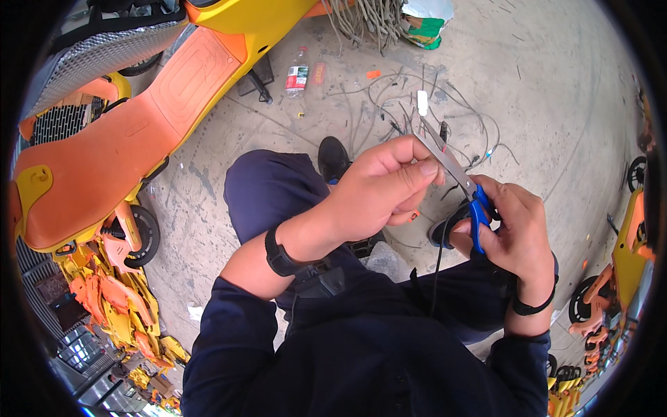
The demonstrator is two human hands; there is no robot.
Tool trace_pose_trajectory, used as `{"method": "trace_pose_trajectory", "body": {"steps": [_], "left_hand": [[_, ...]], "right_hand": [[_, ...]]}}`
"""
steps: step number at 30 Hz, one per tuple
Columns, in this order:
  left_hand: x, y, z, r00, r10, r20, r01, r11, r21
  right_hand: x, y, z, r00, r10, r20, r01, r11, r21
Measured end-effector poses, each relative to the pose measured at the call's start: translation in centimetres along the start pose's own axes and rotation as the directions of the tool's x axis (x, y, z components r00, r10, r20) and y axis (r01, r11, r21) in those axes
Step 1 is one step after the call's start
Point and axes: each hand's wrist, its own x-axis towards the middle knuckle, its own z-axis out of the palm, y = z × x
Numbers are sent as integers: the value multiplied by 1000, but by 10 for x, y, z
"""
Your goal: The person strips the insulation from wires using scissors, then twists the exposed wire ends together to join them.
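Note:
My right hand grips a pair of scissors by its blue handles, with the metal blades parted and pointing up and to the left. My left hand is closed, thumb against the bent forefinger, right beside the blades. What it pinches is hidden or too small to name. A small orange bit shows at its lower fingers. Below the scissors a thin dark cable hangs down across my lap.
Cut grey cables and a white connector lie on the concrete floor ahead. Beyond are a plastic bottle and a cable bundle. A yellow and orange scooter body stands close on the left; more scooters line the right.

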Motion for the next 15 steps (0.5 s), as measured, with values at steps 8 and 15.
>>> {"method": "trace_pose_trajectory", "body": {"steps": [8,15], "left_hand": [[-2,0,0,998,61,-14,-60,994,93],[-5,3,3,989,148,14,-147,959,244]], "right_hand": [[0,-1,-2,1000,13,24,-14,999,39],[-2,-2,-4,994,57,97,-77,972,221]]}}
